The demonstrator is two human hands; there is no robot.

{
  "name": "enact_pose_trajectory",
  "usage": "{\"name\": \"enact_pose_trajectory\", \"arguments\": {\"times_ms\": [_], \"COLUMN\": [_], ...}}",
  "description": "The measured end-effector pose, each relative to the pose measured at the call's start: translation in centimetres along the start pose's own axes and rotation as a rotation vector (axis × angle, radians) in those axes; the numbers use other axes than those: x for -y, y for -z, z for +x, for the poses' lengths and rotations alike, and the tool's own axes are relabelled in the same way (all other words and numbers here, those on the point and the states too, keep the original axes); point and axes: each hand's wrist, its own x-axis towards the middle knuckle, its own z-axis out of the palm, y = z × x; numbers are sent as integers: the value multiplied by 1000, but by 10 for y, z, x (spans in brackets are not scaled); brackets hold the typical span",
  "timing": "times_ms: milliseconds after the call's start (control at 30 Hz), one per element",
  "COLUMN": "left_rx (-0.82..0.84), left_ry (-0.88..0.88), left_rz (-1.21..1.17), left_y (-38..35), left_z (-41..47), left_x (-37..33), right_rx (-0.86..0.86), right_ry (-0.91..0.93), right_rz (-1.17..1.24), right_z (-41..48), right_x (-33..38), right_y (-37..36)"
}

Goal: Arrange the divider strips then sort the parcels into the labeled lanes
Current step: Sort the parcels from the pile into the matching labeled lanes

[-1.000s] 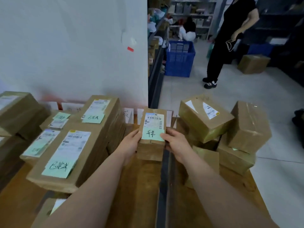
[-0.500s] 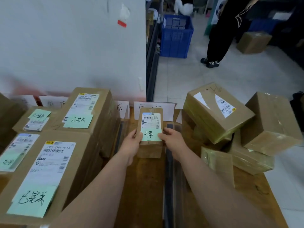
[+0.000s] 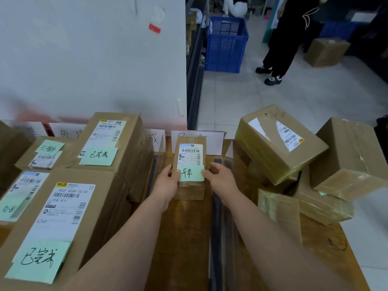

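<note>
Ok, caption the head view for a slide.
Left hand and right hand hold a small green-noted parcel before a white lane card.

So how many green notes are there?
5: one on the held parcel, one on the tall box, one on the near box, two far left. Others may be hidden.

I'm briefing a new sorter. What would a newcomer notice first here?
Most striking is the small parcel with a green note, held between the left hand and right hand at centre. Then the tall boxes with green notes at left, and the jumbled heap of boxes at right.
</note>
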Motion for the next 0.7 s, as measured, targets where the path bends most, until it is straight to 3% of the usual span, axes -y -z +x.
{"name": "enact_pose_trajectory", "arguments": {"times_ms": [200,500,700], "left_rx": [-81,-115,-7], "left_ry": [-209,-552,-697], "left_rz": [132,378,358], "left_y": [-1,-39,-104], "left_z": [-18,-75,-122], "left_x": [-26,-77,-97], "right_rx": [-119,-339,-520], "right_ry": [179,415,408], "right_rz": [-236,-409,-399], "right_z": [-22,-89,-121], "right_x": [20,46,34], "right_y": [22,88,176]}}
